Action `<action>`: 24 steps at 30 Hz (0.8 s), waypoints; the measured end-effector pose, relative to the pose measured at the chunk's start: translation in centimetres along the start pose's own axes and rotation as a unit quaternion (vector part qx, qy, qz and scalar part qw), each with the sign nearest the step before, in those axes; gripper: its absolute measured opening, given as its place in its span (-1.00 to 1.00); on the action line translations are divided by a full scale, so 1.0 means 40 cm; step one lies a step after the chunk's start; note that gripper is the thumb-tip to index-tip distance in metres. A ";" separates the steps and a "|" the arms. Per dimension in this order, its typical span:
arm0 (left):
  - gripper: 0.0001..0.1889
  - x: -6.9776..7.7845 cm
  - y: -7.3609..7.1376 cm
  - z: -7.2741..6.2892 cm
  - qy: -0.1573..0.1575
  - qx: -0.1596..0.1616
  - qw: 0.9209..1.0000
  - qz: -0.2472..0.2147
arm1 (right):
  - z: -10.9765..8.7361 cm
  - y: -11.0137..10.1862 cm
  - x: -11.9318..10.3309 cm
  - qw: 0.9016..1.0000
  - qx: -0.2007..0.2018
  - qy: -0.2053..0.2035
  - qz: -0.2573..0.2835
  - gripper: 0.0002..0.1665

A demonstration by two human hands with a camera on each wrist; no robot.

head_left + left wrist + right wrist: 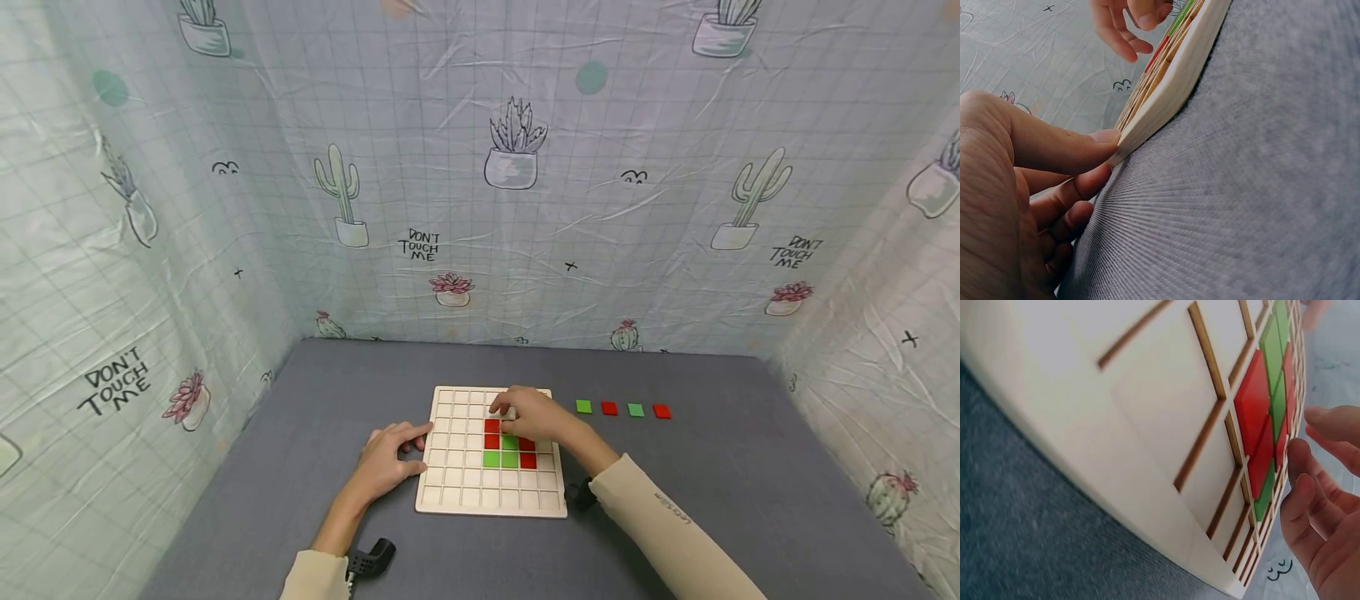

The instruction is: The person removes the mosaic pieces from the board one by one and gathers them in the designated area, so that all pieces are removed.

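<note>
A pale wooden grid board (457,498) lies on the table. Red tiles (492,426) and green tiles (500,459) sit together in its middle and right cells. My left hand (381,460) is at the board's left edge, thumb and index fingertips touching it, the other fingers bent below. The right hand (531,413) is over the upper right of the board, fingers loosely bent close to the surface beside the tiles, with no tile showing between them. It covers some cells in the head view. In the right wrist view, a green tile (1265,495) lies near its fingertips.
Right of the board, a row of loose tiles lies on the grey table (675,492): a green tile (583,407), a red tile (609,408), another green tile (636,410) and another red tile (662,412). A printed cloth (420,108) hangs behind and along both sides.
</note>
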State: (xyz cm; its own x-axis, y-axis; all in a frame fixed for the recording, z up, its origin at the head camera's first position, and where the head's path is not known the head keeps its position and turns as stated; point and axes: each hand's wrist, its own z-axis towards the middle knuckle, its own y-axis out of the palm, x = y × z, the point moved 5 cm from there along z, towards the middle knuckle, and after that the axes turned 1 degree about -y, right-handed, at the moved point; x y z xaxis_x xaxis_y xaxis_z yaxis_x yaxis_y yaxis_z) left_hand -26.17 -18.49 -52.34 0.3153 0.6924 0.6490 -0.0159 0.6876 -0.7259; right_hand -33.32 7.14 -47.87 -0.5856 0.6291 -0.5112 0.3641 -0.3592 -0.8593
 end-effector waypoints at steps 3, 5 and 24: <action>-0.33 -0.001 0.000 0.001 -0.013 -0.012 1.000 0.002 | 0.002 0.006 -0.004 1.000 0.001 -0.004 0.000 -0.71; -0.32 -0.001 0.001 0.002 -0.018 -0.017 1.000 0.003 | 0.003 0.009 -0.006 1.000 0.004 -0.007 0.000 -0.73; -0.32 0.000 0.000 0.001 -0.018 -0.013 1.000 -0.008 | 0.024 0.022 -0.015 1.000 -0.001 0.020 -0.006 -0.76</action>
State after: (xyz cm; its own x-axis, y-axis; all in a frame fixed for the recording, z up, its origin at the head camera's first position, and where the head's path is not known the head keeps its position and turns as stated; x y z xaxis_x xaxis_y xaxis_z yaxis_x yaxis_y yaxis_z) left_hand -26.19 -18.50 -52.33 0.2809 0.6894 0.6677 0.0129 0.6929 -0.7209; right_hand -33.36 5.78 -48.35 -0.5608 0.6603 -0.4995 0.3581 -0.3505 -0.8654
